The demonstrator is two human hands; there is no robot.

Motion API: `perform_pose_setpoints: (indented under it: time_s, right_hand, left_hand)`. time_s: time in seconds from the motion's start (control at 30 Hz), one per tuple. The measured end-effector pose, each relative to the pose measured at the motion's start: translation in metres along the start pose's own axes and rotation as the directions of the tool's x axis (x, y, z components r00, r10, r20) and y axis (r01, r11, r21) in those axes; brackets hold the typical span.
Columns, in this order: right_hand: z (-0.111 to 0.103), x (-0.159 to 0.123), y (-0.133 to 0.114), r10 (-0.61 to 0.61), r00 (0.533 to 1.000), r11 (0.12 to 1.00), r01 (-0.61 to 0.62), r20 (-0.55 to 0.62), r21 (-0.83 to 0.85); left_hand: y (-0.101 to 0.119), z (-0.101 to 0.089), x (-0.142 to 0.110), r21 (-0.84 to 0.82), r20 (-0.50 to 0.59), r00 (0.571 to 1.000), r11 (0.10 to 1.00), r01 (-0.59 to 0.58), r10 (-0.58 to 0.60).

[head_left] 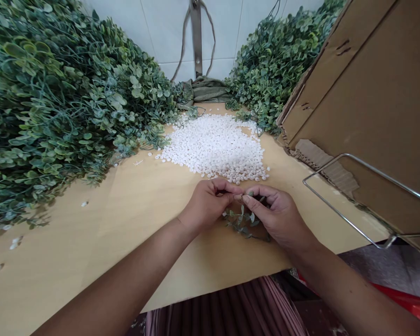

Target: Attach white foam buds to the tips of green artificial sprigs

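My right hand (278, 212) pinches a small sprig of artificial green leaves (243, 221) between thumb and forefinger, the rest of the sprig dangling below the fingers. My left hand (210, 200) is closed in a pinch, its fingertips meeting those of the right hand at the sprig's end. Whatever lies between the left fingertips is too small and covered to name. Just beyond both hands spreads a pile of small white plastic pieces (217, 147) on the tan tabletop (143, 224).
Heaps of artificial greenery stand at the left (73, 102) and at the back right (273, 70). A large cardboard box (378, 93) leans in on the right, with a bent metal wire frame (339, 214) before it. A few stray white pieces (16, 242) lie at the left.
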State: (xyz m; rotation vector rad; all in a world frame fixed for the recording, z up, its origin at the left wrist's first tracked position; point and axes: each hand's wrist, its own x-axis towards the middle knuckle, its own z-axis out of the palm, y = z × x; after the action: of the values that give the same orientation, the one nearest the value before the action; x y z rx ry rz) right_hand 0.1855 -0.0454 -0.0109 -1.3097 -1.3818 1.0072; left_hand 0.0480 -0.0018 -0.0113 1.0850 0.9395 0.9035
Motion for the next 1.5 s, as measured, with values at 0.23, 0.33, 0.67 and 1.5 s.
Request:
perform_pose_setpoints:
  time_s: [0.23, 0.33, 0.67, 1.5]
  right_hand:
    - [0.0007, 0.0011, 0.0001, 0.016, 1.0, 0.996, -0.015, -0.002, 0.083]
    - [0.0005, 0.0006, -0.0001, 0.021, 1.0, 0.997, -0.02, -0.002, 0.077]
    - [-0.0002, -0.0009, -0.0017, -0.023, 0.999, 1.0, 0.023, -0.027, -0.005]
    - [-0.0012, -0.003, 0.0024, -0.075, 0.996, 0.975, 0.082, 0.038, -0.207]
  left_hand:
    - [0.0038, -0.0068, 0.0012, -0.02, 0.078, 0.997, 0.999, 0.026, -0.024]
    - [0.0038, -0.0084, -0.0001, 0.008, 0.06, 0.998, 1.0, 0.028, -0.029]
    - [0.0023, -0.0072, 0.0003, 0.037, 0.062, 0.997, 0.999, 0.037, -0.039]
    - [0.0015, -0.0032, -0.0033, 0.02, 0.054, 0.998, 0.999, -0.035, 0.034]
